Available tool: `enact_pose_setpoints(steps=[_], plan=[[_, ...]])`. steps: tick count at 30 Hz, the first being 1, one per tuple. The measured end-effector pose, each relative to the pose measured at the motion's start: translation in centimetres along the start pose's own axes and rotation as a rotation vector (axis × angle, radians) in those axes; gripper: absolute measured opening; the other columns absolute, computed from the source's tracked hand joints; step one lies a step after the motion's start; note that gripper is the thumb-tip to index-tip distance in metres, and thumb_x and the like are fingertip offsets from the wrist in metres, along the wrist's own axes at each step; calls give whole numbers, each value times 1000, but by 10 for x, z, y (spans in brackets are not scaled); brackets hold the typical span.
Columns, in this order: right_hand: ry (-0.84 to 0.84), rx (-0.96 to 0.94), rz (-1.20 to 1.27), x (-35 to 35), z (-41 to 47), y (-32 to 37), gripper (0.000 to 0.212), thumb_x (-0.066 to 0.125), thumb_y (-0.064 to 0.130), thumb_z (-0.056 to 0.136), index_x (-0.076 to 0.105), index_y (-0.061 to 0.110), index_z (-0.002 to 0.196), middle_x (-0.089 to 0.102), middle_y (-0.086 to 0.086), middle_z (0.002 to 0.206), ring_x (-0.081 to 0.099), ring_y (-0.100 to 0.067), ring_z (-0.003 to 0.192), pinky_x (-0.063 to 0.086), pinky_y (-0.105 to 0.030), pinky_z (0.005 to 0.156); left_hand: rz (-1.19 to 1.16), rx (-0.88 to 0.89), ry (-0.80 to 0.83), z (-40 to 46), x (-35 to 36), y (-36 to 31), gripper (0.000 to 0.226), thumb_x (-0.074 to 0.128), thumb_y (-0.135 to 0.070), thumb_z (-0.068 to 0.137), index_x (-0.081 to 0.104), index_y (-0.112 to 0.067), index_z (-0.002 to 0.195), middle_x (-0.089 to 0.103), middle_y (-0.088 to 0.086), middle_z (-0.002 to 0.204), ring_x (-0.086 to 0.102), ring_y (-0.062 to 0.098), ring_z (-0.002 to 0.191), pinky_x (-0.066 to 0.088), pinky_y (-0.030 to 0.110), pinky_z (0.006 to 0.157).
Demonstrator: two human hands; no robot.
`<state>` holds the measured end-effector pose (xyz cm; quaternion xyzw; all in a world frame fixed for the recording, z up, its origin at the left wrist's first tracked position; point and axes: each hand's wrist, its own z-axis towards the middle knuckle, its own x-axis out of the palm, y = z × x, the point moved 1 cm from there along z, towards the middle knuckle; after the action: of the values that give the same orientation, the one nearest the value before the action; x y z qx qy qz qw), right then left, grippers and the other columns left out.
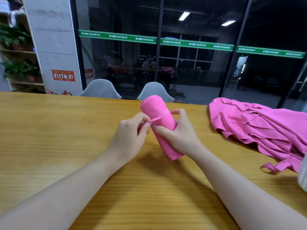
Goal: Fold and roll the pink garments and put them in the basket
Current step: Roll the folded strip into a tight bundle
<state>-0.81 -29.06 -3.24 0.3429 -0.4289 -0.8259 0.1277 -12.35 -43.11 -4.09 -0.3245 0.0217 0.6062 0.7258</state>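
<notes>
A rolled pink garment (157,117) stands tilted near the middle of the wooden table (49,130), its near end resting on the tabletop and its far end raised toward the table's far edge. The right hand (178,132) is curled round the roll from the right side, thumb across the front and fingers wrapped behind, so it grips the bundle. The left hand (131,131) pinches a thin pink strap (159,117) between thumb and fingertips; the strap runs taut from that pinch up and over the roll toward the right hand's forefinger.

To the right, a pile of loose pink garments (259,128) lies spread on the table, reaching the far edge and running out of view at the right edge; a strap loop (272,167) trails from its near side. The roll and the pile are apart, with bare wood between them. At the right edge a pale, textured object (303,175) shows only partly; I cannot tell what it is.

The left half of the table is bare wood out to the left edge, and bare wood also lies near, between the forearms. Beyond the far edge stand two pale chairs (101,89), then a glass wall
</notes>
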Motion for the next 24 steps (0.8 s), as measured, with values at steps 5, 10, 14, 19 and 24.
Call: enact_pose_setpoints(steps=[5, 10, 14, 19, 24], plan=[[36, 27, 72, 13, -2, -1, 99, 77, 67, 61, 36, 37, 146, 69, 4, 113, 70, -17, 98, 59, -46, 88, -46, -54, -85, -2, -2, -4, 5, 68, -11, 95, 65, -14, 94, 68, -7, 81, 66, 10, 75, 53, 25, 69], [8, -26, 40, 16, -6, -2, 74, 78, 54, 71, 43, 43, 136, 69, 12, 106, 69, -12, 93, 58, -44, 85, -280, -353, -76, 1, 1, -7, 11, 65, -24, 99, 67, -18, 91, 71, -4, 74, 69, 14, 68, 59, 38, 67], [-45, -45, -11, 13, -6, -1, 73, 79, 48, 76, 41, 43, 138, 66, 16, 104, 66, -11, 92, 56, -40, 84, -345, -495, 12, 3, 0, -8, 21, 67, -29, 98, 71, -12, 86, 67, -7, 62, 65, 10, 60, 54, 28, 64], [-25, -28, -73, 17, -7, -3, 82, 72, 64, 67, 37, 48, 139, 67, 12, 107, 66, -18, 97, 56, -44, 84, -402, -516, 0, 2, -3, -12, 26, 66, -24, 99, 73, -6, 82, 65, -2, 59, 65, 13, 60, 56, 28, 68], [6, -62, -128, 18, -10, -1, 86, 66, 68, 67, 31, 49, 143, 66, 10, 115, 66, -20, 101, 56, -44, 85, -491, -413, -39, 2, -8, -18, 12, 69, -14, 96, 73, -7, 88, 70, 2, 71, 67, 15, 69, 57, 25, 69]])
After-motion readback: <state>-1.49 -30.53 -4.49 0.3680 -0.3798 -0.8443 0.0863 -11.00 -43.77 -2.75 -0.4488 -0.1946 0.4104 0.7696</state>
